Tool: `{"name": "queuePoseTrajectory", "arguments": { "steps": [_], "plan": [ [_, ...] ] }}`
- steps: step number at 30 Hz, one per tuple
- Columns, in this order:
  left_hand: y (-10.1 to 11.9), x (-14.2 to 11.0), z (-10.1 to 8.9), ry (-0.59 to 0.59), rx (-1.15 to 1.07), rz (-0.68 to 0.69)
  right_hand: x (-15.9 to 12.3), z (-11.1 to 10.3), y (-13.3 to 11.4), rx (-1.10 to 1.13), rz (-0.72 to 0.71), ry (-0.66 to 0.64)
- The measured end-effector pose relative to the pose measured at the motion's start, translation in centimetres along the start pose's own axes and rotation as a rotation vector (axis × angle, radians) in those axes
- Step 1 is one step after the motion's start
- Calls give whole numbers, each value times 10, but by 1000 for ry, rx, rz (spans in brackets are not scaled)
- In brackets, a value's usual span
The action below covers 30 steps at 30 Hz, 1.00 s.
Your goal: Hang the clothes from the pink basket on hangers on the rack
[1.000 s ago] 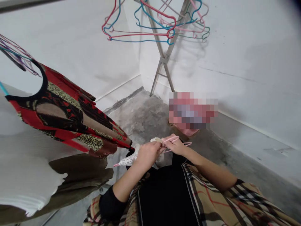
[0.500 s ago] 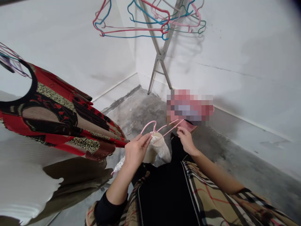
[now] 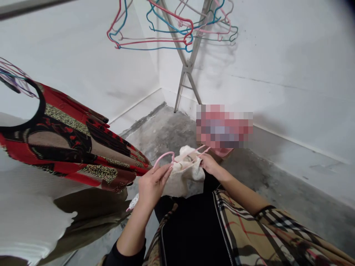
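A small cream garment (image 3: 185,176) hangs on a thin pink wire hanger (image 3: 166,155) in front of my chest. My left hand (image 3: 152,185) pinches the hanger just below its hook, fingers closed on the wire. On the other side my right hand (image 3: 208,164) grips the garment's edge and the hanger's right arm. A bit of white lace (image 3: 133,201) dangles below my left wrist.
A red, black and tan patterned dress (image 3: 69,142) hangs on the left, with a white cloth (image 3: 30,218) and an olive cloth (image 3: 91,214) below it. Coloured empty hangers (image 3: 166,26) hang from a metal drying rack (image 3: 188,70) in the corner. White walls and a grey concrete floor (image 3: 277,184) surround me.
Both hands have lifted the hanger from my lap. The cream garment has been spread over it, and my right hand moved from apart back onto the garment.
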<state>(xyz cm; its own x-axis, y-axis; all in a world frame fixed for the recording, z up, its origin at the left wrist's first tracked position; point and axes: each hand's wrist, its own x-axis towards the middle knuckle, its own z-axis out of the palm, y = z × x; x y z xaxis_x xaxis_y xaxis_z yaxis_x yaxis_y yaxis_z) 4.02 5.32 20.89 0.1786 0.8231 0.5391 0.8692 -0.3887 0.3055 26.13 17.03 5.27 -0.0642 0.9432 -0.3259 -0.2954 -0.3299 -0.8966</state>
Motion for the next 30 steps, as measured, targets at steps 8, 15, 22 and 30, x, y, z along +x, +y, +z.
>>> {"name": "queuePoseTrajectory", "arguments": {
  "steps": [8,15,22,30],
  "plan": [
    [-35,-16,4,-60,-116,-25,-3,-26,-40,187,-137,211],
    [-43,-27,8,-86,-127,29,-12,-25,-52,131,-300,290],
    [-54,-34,4,-21,44,17,-13,-29,-46,-86,-493,293],
    [-60,-35,6,-48,-36,-53,-21,-42,-42,-723,-813,371]
  ]
}}
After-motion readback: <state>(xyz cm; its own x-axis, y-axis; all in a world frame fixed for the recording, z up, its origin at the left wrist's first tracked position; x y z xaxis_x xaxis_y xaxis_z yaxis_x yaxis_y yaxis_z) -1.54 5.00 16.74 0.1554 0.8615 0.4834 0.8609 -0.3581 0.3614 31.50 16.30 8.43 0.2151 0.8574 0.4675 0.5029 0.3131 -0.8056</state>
